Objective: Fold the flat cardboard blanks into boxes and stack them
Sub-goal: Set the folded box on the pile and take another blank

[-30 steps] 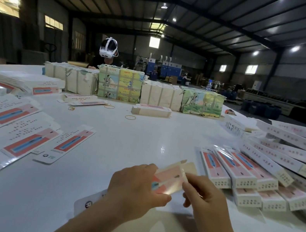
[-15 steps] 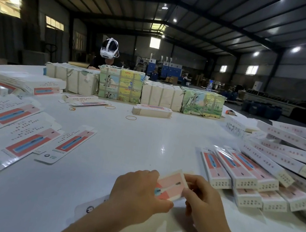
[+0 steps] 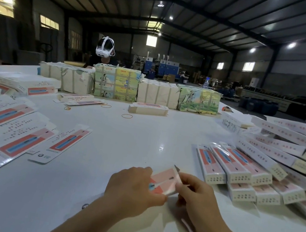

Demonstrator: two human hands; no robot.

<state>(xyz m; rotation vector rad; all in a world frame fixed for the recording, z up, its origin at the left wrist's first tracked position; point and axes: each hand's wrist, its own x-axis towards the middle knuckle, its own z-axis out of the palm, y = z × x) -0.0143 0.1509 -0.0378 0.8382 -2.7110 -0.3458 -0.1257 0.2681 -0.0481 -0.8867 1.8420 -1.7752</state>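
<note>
Left hand (image 3: 133,188) and right hand (image 3: 198,197) both gripping a cardboard blank (image 3: 164,181), near table (image 3: 122,147) edge, folded boxes (image 3: 241,168) lying right.

- Dim hall; small ceiling lamps (image 3: 291,45) and far windows (image 3: 151,41) give the light.
- Beyond the grip, a glare spot (image 3: 161,147) shines on the white bench (image 3: 125,131).
- Soft shadows lie beneath the grip.
- Wide-angle bending at the edges; boxes (image 3: 286,143) far right of the grip blur.
</note>
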